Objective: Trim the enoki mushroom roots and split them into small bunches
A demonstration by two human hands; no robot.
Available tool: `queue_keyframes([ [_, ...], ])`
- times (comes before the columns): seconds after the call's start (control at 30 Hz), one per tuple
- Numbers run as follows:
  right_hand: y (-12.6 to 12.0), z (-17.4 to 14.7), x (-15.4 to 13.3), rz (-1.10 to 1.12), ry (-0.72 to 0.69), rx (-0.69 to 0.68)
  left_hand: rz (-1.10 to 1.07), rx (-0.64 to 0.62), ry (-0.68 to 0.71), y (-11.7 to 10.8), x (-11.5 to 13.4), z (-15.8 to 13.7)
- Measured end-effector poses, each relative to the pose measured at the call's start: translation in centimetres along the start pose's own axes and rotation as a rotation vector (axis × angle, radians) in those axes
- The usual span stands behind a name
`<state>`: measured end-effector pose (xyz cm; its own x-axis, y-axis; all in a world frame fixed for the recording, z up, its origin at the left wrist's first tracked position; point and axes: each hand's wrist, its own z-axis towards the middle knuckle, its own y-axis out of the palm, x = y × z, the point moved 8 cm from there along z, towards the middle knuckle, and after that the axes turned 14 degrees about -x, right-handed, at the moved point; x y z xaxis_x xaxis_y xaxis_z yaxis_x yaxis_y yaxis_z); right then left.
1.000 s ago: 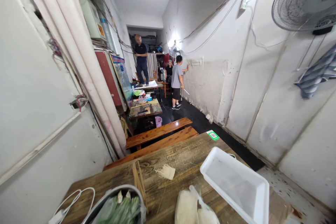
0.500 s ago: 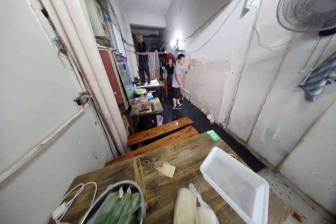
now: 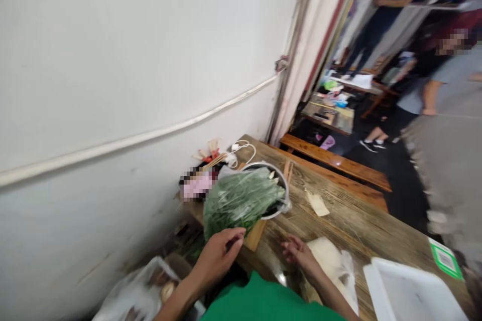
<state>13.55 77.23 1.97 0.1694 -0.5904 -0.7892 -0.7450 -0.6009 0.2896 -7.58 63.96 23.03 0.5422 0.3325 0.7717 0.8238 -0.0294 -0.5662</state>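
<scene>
My left hand [image 3: 225,248] is at the near edge of the wooden table, its fingers curved and the thumb apart from the index finger. Nothing shows in its grasp. Just beyond its fingertips lies a clear plastic bag of long green vegetables [image 3: 241,195], resting over a round metal basin [image 3: 286,188]; whether the hand touches the bag is hard to tell. My right hand [image 3: 297,252] hovers over the table with loosely bent, slightly blurred fingers, holding nothing visible. Beside it sits a plastic bag of pale white food [image 3: 327,261]. A pale bunch of thin strands [image 3: 317,203] lies farther back.
A white plastic tray [image 3: 414,286] stands at the right on the wooden table [image 3: 361,233]. Wooden skewers [image 3: 214,159] and a white cable [image 3: 253,146] lie by the wall. A bag of mushrooms [image 3: 139,286] is low at left. Benches [image 3: 339,160] and several people are beyond.
My view has swung left and down, so the basin, greens and tray appear farther right. Both my hands have come into view above the table.
</scene>
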Motion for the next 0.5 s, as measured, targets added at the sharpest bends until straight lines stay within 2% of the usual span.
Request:
queue_keyframes([
  [0.13, 0.8, 2.0, -0.3, 0.042, 0.138, -0.013, -0.093, 0.019, -0.096, 0.3, -3.0, -3.4],
  [0.23, 2.4, 3.7, 0.1, 0.085, 0.195, -0.106, -0.168, -0.002, -0.181, 1.7, -7.3, -6.0],
  [0.33, 3.7, 5.5, 0.6, 0.091, 0.219, -0.165, -0.22, -0.012, -0.351, 4.1, -14.1, -9.2],
  [0.5, 4.6, 7.2, 2.1, 0.111, 0.279, -0.184, -0.16, -0.016, -0.849, 9.3, -26.5, -17.3],
])
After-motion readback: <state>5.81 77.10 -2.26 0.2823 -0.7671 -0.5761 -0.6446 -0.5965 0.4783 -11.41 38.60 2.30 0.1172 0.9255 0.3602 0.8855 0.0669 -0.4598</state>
